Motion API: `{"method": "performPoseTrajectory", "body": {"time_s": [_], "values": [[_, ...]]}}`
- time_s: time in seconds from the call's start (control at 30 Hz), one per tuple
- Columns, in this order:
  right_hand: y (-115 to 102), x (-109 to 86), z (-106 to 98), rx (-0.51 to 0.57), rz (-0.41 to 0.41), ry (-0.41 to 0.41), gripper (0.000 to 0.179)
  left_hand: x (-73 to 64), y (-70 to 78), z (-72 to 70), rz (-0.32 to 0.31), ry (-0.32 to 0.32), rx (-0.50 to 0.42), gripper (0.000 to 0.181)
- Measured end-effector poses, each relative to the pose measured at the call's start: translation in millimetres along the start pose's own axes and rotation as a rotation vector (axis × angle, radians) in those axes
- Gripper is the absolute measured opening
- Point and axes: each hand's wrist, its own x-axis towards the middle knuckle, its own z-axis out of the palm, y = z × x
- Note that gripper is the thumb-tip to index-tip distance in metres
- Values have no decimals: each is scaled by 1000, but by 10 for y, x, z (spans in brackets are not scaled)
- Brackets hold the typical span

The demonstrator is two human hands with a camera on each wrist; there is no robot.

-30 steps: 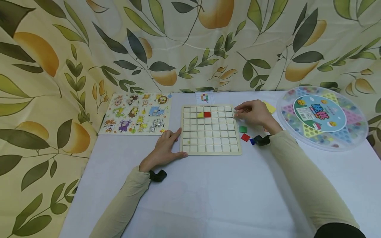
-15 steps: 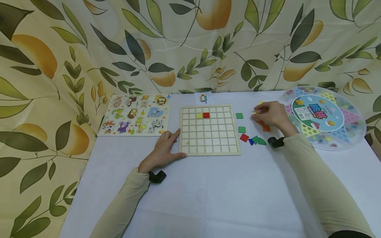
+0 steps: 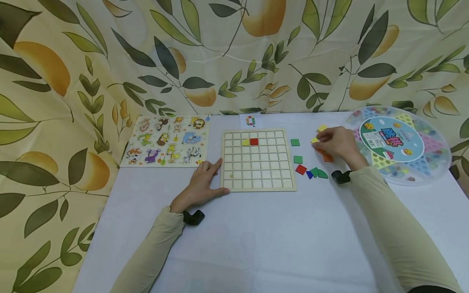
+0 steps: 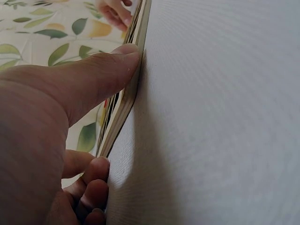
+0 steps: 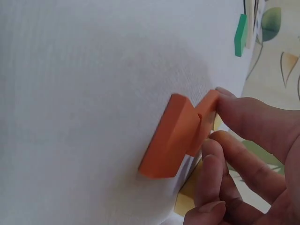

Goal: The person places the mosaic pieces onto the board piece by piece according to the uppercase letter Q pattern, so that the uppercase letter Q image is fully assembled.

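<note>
A wooden grid board [image 3: 259,167] lies on the table, with one yellow piece [image 3: 245,142] and one red square tile [image 3: 254,141] in its upper rows. My left hand [image 3: 199,183] braces the board's near left corner, thumb along the front edge and index finger against the left side. To the right of the board, my right hand [image 3: 338,146] has thumb and index finger together at a small yellow tile [image 3: 314,140], mostly hidden by the fingers. Two orange tiles [image 5: 164,140] lie just in front of those fingertips, and another yellow tile [image 3: 322,128] lies beyond.
Green tiles [image 3: 294,142], a red tile [image 3: 301,169] and a blue piece [image 3: 309,174] lie right of the board. A small pattern card [image 3: 250,121] sits behind it. An animal puzzle board [image 3: 166,142] is at left, a round clear game box [image 3: 399,146] at right.
My right hand has moved right from the board's edge to the yellow and orange tiles, uncovering a green tile beside the board. The left hand stays at the corner.
</note>
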Motion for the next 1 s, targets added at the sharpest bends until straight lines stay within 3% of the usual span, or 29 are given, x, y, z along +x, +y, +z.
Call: {"method": "performPoseTrajectory", "body": {"time_s": [0.27,0.73,1.0], "values": [[-81,8,45,-4,-5,-4,44,3,-1,-1,-6,-3,2,107],[-148,39,113,-66,-100,-71,35,10,-3,-9,-15,-21,10,107],[-231,33,176,1,-177,-16,38,16,-7,-3,-24,-19,8,107]]}}
